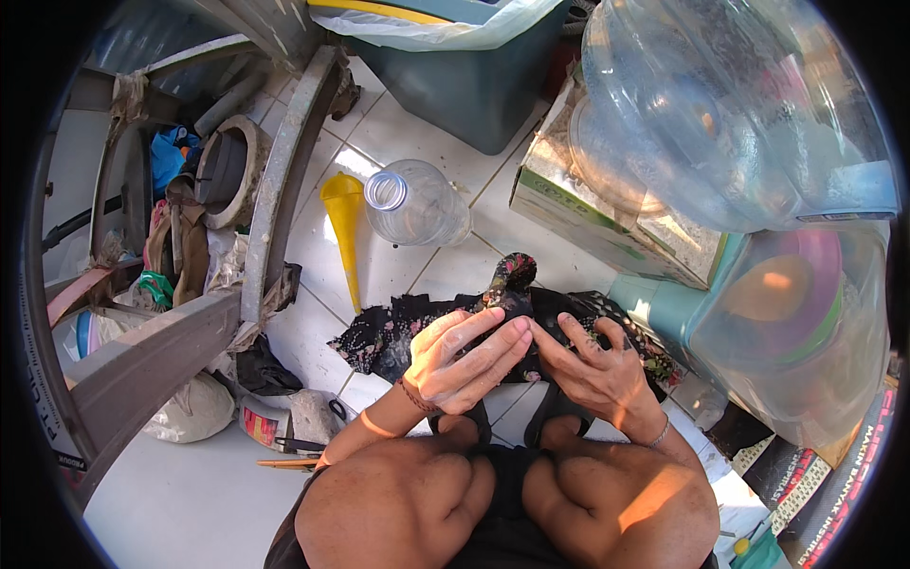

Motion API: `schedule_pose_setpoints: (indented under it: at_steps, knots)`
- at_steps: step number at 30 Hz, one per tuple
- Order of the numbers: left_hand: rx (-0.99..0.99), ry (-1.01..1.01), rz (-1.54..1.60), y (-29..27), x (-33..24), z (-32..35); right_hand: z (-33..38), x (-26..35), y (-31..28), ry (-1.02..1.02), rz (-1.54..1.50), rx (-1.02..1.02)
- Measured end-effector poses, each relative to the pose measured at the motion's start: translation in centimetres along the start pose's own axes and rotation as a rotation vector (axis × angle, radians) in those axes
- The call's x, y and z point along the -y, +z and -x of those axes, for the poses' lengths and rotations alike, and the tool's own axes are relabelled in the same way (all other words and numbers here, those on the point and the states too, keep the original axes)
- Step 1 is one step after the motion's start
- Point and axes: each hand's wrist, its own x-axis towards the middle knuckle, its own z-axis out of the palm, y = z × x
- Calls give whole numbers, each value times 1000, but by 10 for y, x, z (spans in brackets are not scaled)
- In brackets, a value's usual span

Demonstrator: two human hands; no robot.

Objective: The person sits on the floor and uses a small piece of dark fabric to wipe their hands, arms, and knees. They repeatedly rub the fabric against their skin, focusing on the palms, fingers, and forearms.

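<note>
White floor tiles (398, 133) carry clutter; I see my left hand (464, 365) and right hand (597, 365) pinching dark floral cloth (398, 327), near a yellow funnel (346, 228) and clear bottle (417, 201).

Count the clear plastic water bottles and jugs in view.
2. A small uncapped clear bottle lies on the white floor tiles beside the yellow funnel. A large clear water jug rests on the cardboard box at upper right. Others may be hidden behind the clutter.

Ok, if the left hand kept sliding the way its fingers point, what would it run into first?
The left hand points right across the dark floral cloth, and its fingers already nearly touch the right hand. So it would most likely meet the right hand's fingers first, though the exact gap is hard to judge.
</note>
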Motion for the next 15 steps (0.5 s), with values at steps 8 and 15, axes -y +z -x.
schedule_pose_setpoints:
  at_steps: [8,15]
  knots:
    - [22,-372,418,8,6,-12,-7,-17,-4,-12,-229,-94]
    - [217,-178,490,12,14,-23,7,-3,-4,174,-775,30]
